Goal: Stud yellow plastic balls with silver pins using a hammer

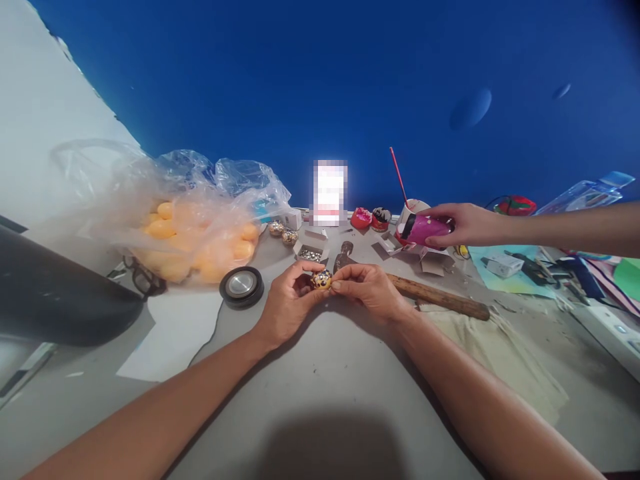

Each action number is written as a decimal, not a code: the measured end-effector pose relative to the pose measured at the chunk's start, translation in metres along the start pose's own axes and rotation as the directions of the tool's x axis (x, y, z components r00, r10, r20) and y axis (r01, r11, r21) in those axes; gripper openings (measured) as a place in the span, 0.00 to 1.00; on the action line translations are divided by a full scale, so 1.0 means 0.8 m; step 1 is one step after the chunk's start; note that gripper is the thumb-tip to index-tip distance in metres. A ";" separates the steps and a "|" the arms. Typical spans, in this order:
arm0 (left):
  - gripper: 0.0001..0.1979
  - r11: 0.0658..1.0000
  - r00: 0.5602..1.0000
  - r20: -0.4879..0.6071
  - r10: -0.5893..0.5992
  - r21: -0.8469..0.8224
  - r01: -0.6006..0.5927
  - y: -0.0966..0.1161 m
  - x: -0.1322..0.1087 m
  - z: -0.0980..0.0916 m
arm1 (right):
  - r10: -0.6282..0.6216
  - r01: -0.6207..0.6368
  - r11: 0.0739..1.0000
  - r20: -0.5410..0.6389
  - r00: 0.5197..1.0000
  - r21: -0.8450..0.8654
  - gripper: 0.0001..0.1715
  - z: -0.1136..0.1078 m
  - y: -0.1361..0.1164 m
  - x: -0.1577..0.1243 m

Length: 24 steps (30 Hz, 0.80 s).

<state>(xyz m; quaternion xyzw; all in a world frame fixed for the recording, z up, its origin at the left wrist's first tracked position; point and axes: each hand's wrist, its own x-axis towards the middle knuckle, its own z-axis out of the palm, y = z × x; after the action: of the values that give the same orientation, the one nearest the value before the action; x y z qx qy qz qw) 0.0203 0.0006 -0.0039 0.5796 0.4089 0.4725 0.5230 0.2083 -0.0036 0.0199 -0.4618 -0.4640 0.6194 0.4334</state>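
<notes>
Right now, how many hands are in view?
3: the left hand and right hand hold a small ball at centre; another person's hand holds a pink object farther right.

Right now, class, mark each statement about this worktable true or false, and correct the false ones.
1. The left hand and right hand both hold the studded ball. True.
2. The contents of the plastic bag are blue. False: they are orange-yellow.
3. Another person's hand grips a pink container. True.
4. The wooden stick lies to the left of both hands. False: it lies to the right, behind the right hand's wrist.
</notes>
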 end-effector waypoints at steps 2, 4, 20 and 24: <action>0.23 0.999 1.000 0.006 -0.026 -0.020 0.026 0.001 0.000 0.000 | 0.011 -0.011 1.000 0.008 1.000 0.019 0.14 0.001 -0.002 0.000; 0.23 0.999 1.000 0.010 -0.024 -0.022 0.024 0.003 -0.001 0.000 | 0.010 -0.010 1.000 0.013 1.000 0.029 0.15 0.002 -0.003 0.000; 0.17 0.991 0.992 -0.008 0.125 0.043 -0.125 -0.001 -0.003 0.003 | -0.002 0.002 0.999 0.002 1.000 0.033 0.12 0.004 -0.001 -0.001; 0.15 0.972 0.979 -0.022 0.205 0.119 -0.201 -0.004 -0.003 0.002 | -0.018 0.018 1.000 -0.004 1.000 -0.007 0.10 0.005 -0.001 -0.003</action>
<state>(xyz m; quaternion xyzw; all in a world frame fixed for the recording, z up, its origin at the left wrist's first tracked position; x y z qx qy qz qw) 0.0217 -0.0018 -0.0074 0.6394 0.3832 0.5089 0.4305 0.2049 -0.0063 0.0214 -0.4603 -0.4695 0.6129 0.4383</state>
